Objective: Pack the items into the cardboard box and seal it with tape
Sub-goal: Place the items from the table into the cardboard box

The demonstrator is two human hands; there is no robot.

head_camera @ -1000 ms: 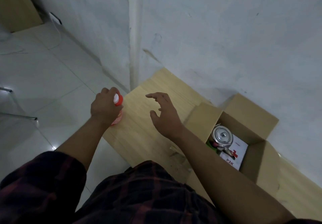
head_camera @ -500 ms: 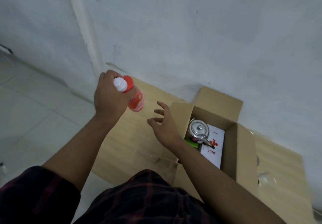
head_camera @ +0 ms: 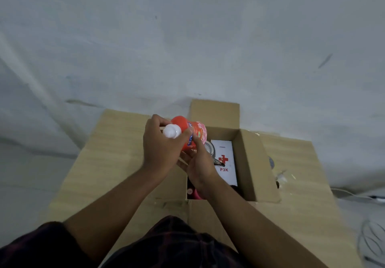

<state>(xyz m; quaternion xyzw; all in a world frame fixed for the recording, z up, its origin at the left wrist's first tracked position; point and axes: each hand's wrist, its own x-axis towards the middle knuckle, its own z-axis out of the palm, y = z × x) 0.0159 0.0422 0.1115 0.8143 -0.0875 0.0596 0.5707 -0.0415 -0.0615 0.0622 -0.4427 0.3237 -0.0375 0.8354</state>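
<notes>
A red bottle (head_camera: 191, 130) with a white cap hangs tilted over the left rim of the open cardboard box (head_camera: 254, 163). My left hand (head_camera: 160, 149) grips its neck just under the cap. My right hand (head_camera: 198, 163) holds the bottle's body from below and the right side. Inside the box lie a white first-aid box (head_camera: 226, 161) marked with a red cross and P3K, a metal kettle (head_camera: 210, 149) mostly hidden behind my hands, and something pink (head_camera: 194, 193) near the front wall.
The box stands on a light wooden table (head_camera: 108, 163) pushed against a white wall (head_camera: 187, 38). Small scraps (head_camera: 281, 177) lie on the table right of the box. Cables (head_camera: 373, 238) lie at the far right edge.
My left hand lifted the red bottle off the table's left end and carried it right, over the box. My right hand, open before, now holds the bottle.
</notes>
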